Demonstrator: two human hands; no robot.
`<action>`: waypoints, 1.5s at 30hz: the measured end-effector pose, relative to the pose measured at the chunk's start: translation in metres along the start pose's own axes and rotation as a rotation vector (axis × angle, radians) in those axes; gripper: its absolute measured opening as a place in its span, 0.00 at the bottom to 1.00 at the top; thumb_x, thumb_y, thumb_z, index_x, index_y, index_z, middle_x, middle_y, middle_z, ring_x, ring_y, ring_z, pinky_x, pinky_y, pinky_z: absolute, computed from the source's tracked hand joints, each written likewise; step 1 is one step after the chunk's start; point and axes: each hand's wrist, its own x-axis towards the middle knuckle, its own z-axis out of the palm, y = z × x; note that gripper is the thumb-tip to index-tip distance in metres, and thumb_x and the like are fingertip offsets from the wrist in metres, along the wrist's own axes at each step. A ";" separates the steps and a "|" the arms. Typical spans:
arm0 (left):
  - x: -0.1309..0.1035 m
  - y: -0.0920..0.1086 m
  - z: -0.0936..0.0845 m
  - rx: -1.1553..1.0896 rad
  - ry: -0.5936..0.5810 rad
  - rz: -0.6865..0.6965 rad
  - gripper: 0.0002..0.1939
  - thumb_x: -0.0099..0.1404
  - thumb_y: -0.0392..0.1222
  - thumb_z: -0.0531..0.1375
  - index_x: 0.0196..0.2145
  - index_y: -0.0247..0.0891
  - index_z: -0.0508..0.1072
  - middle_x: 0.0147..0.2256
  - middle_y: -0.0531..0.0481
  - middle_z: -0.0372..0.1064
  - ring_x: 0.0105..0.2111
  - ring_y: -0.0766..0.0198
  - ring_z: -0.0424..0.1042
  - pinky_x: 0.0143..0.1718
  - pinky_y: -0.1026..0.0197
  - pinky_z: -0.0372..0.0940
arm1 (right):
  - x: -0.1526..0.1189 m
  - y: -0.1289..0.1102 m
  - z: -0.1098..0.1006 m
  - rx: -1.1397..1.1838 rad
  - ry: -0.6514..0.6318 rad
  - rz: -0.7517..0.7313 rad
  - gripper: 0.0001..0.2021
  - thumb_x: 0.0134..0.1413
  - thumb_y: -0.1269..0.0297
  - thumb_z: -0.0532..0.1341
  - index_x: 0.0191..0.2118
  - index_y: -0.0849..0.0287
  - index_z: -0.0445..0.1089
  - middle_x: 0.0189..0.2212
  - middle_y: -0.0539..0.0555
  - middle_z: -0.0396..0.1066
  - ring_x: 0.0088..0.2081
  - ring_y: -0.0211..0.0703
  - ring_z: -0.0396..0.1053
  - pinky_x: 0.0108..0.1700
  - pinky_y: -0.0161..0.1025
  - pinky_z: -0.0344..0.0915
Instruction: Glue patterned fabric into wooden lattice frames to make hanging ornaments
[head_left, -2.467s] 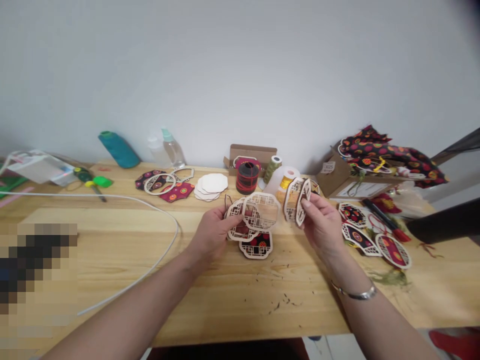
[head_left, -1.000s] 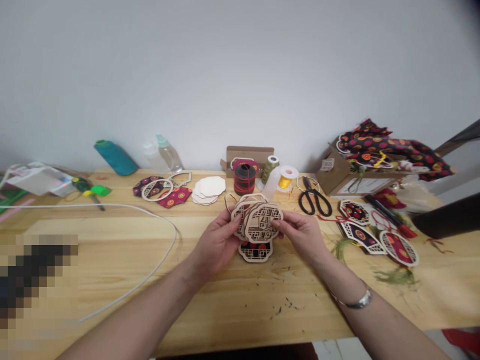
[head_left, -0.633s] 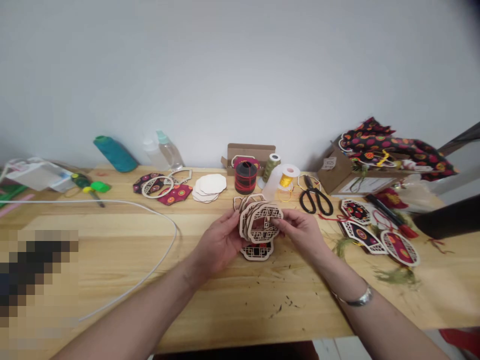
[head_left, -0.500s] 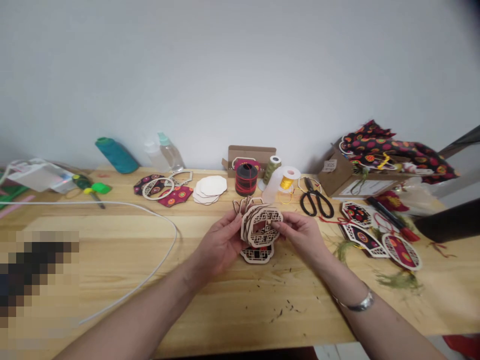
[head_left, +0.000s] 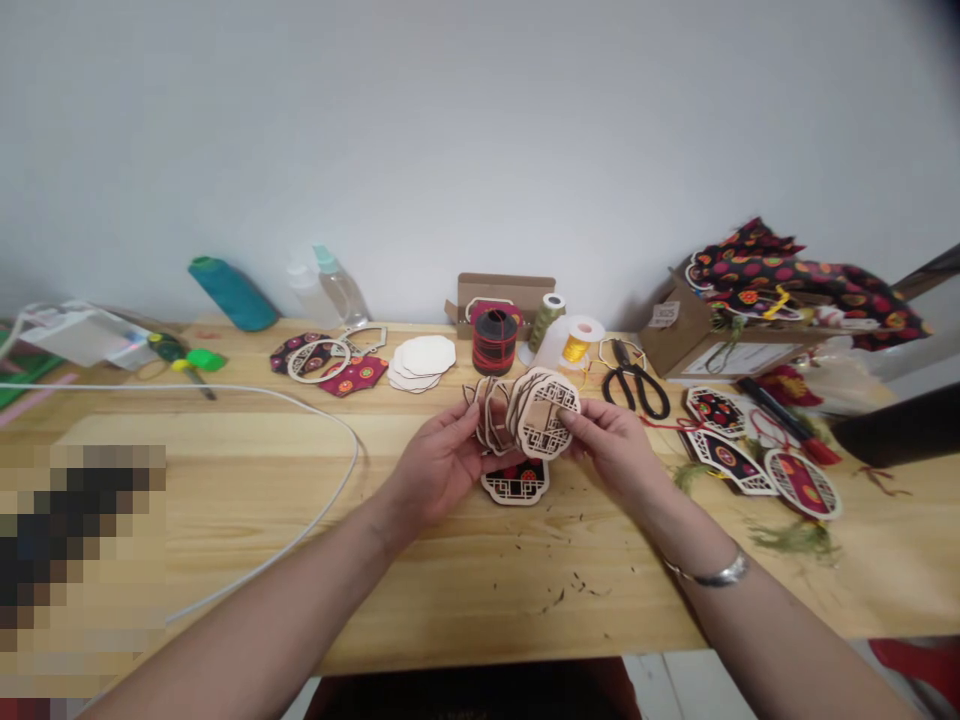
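Several thin wooden lattice frames (head_left: 551, 425) are fanned out between my two hands above the table. My left hand (head_left: 442, 460) is closed on the left part of the bunch, thumb on top, around bare outline frames (head_left: 496, 420). At the right, my right hand (head_left: 611, 440) pinches the front lattice frames between thumb and fingers. Just below them, a lattice piece with dark floral fabric (head_left: 515, 485) lies on the wooden table (head_left: 420, 600), its upper part covered by the frames and fingers.
Behind the hands stand a red-and-black thread spool (head_left: 495, 342), a yellow spool (head_left: 577, 345) and black scissors (head_left: 634, 385). White blanks (head_left: 422, 362) lie at back left. A cardboard box (head_left: 694, 335) and finished pieces (head_left: 802, 482) are at right. A white cable (head_left: 352, 440) curves at left.
The frames are spread wider apart, with the lattice ones shifted right and up along with my right hand. The fabric piece below shows less covered. The whole view has tilted slightly.
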 end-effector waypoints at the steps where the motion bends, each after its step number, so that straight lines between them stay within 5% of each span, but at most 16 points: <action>1: 0.000 0.001 -0.001 -0.011 0.013 0.004 0.10 0.68 0.36 0.53 0.38 0.32 0.74 0.35 0.43 0.75 0.37 0.55 0.75 0.43 0.43 0.71 | 0.001 0.000 -0.001 0.021 0.001 -0.002 0.12 0.44 0.56 0.69 0.26 0.61 0.73 0.18 0.49 0.68 0.19 0.32 0.58 0.21 0.33 0.54; 13: -0.003 0.007 0.001 -0.087 -0.070 -0.108 0.22 0.72 0.40 0.41 0.29 0.34 0.71 0.20 0.51 0.62 0.23 0.64 0.67 0.31 0.56 0.69 | 0.003 -0.001 -0.006 0.117 0.009 -0.027 0.12 0.43 0.57 0.70 0.24 0.61 0.74 0.18 0.49 0.67 0.19 0.30 0.57 0.21 0.31 0.51; 22: -0.005 0.001 -0.003 -0.002 -0.174 -0.100 0.15 0.69 0.43 0.49 0.29 0.35 0.70 0.21 0.50 0.66 0.25 0.61 0.69 0.32 0.57 0.66 | 0.002 0.000 -0.004 0.029 -0.076 -0.050 0.10 0.44 0.59 0.70 0.34 0.57 0.79 0.30 0.53 0.77 0.33 0.41 0.70 0.40 0.41 0.66; 35: -0.008 0.004 -0.002 0.019 -0.332 -0.179 0.14 0.64 0.46 0.56 0.26 0.35 0.70 0.20 0.49 0.65 0.25 0.61 0.70 0.34 0.57 0.65 | -0.003 -0.003 -0.003 0.096 -0.225 0.005 0.14 0.44 0.56 0.70 0.37 0.57 0.78 0.31 0.54 0.78 0.32 0.42 0.72 0.42 0.42 0.68; 45: -0.004 -0.003 -0.005 0.079 -0.130 -0.103 0.14 0.63 0.49 0.60 0.31 0.33 0.75 0.26 0.46 0.71 0.28 0.60 0.71 0.28 0.57 0.71 | 0.000 -0.004 -0.004 0.121 -0.130 -0.037 0.10 0.43 0.59 0.71 0.33 0.57 0.77 0.30 0.52 0.76 0.32 0.40 0.70 0.40 0.40 0.67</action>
